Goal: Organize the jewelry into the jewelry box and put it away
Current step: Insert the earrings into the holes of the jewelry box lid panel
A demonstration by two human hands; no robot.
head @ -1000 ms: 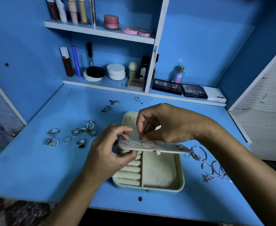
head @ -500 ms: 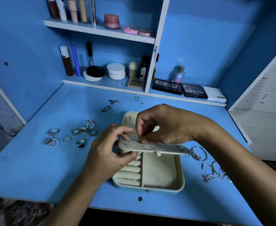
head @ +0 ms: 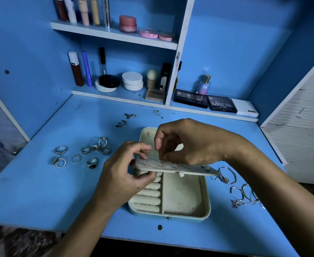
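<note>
Your left hand [head: 122, 175] grips the earring panel [head: 176, 168] over the open jewelry box [head: 205, 199]; your right hand [head: 187, 143] pinches a stud into it. Tilt it and studs may drop. Rings [head: 82, 154] and bracelets [head: 243, 193] wait on the blue counter [head: 41, 191], shelves [head: 115, 35] behind.

Your cream jewelry box [head: 185, 199] lies open on the blue desk, padded ring rolls [head: 148, 197] on its left side and a bare compartment on its right. Just above it the earring panel [head: 178, 168] sits nearly level, studs poking up through it. The rings [head: 82, 154] are scattered to the box's left, small earrings [head: 127, 118] lie beyond them, and bracelets and chains [head: 239, 188] are tangled on its right.
</note>
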